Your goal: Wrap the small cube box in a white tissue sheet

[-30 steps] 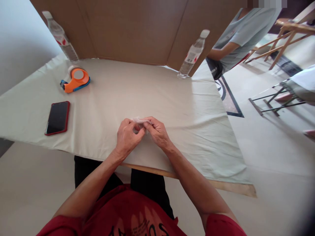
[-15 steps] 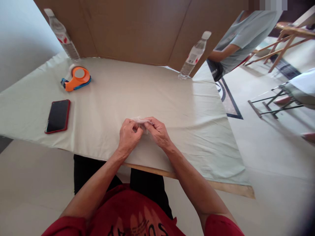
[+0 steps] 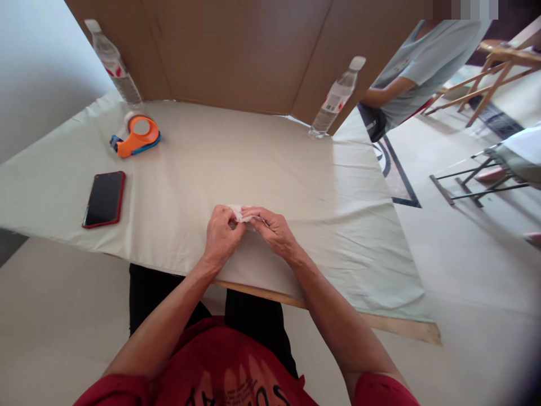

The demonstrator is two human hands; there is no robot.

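Close to the table's front edge, both hands hold a small, crumpled, whitish piece of thin plastic or tissue (image 3: 240, 215); its exact kind cannot be made out. My left hand (image 3: 223, 234) pinches its left side with curled fingers. From the right, my right hand (image 3: 273, 230) grips the other side between thumb and fingers. Most of the piece is hidden by the fingers. Over to the left, a phone (image 3: 103, 198) with a red case lies on the pale tablecloth (image 3: 203, 152). An orange and blue tape dispenser (image 3: 139, 135) sits beyond it.
A cardboard panel (image 3: 236, 56) stands along the back, with a water bottle (image 3: 114, 65) at its left and another bottle (image 3: 338, 98) at its right. Past the right side are a person in a light blue shirt (image 3: 431, 62) and a folding stool (image 3: 477, 175).
My right fingers have shifted left and lower over the whitish piece, closer to my left hand. The piece looks more bunched up. The whole view has moved slightly.
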